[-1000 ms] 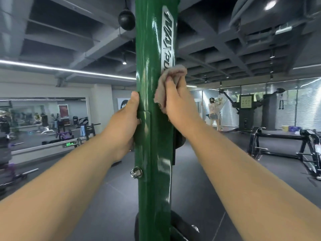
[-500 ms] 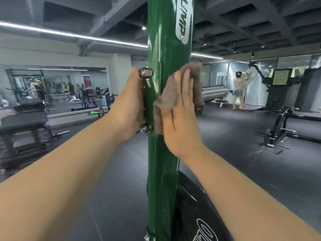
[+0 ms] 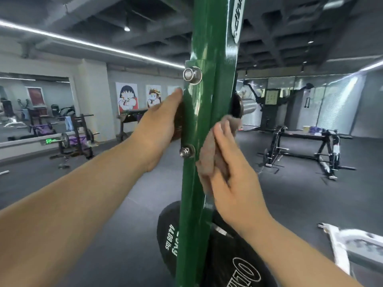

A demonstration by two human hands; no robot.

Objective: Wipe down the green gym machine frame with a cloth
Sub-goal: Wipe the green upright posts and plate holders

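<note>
A glossy green upright post (image 3: 207, 59) of the gym machine frame stands straight ahead, with two steel bolts on its left plate. My right hand (image 3: 234, 177) presses a grey-brown cloth (image 3: 209, 160) flat against the post's right face, fingers straight, just right of the lower bolt (image 3: 186, 151). My left hand (image 3: 159, 129) grips the post's left edge between the two bolts, its fingertips hidden behind the post.
Black weight plates (image 3: 172, 230) hang low behind the post. A steel sleeve (image 3: 246, 105) sticks out to the right. A black rack (image 3: 306, 148) stands on the dark floor at right, benches and a mirror at left, a white frame (image 3: 352, 245) at lower right.
My right hand and the cloth have slid down the post, from beside the logo plate to level with the lower bolt. The view has tilted down, and my left hand has stayed on the left edge.
</note>
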